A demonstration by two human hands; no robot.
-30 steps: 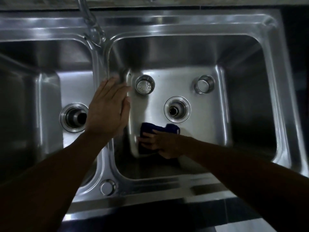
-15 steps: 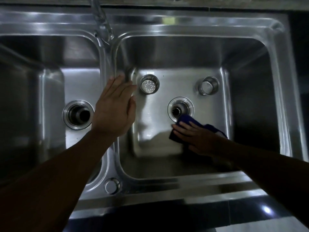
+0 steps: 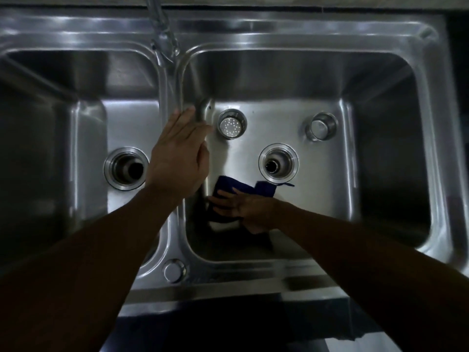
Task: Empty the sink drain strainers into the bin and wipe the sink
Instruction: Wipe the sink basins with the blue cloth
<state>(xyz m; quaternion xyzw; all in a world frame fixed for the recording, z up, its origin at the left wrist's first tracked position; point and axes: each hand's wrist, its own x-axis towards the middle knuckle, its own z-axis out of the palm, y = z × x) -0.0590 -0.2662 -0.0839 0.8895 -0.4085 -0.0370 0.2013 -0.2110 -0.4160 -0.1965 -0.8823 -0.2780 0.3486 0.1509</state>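
Observation:
A steel double sink [image 3: 299,31] fills the view. My left hand [image 3: 179,156] lies flat and open on the divider between the two basins. My right hand [image 3: 243,207] presses a dark blue cloth [image 3: 236,186] onto the floor of the right basin, near its front left corner. Two strainer baskets stand loose on that floor: a perforated one [image 3: 232,124] just right of my left fingertips, and a second one [image 3: 321,126] farther right. The right drain [image 3: 278,164] and the left drain [image 3: 126,168] are both uncovered.
The faucet [image 3: 163,39] rises from the back rim above the divider. A round cap [image 3: 174,271] sits on the front rim. Beyond the front edge a dark floor shows. The basin walls are steep on all sides.
My right hand has slid the cloth back left, from beside the right drain to the front left of the basin. The left hand has stayed on the divider.

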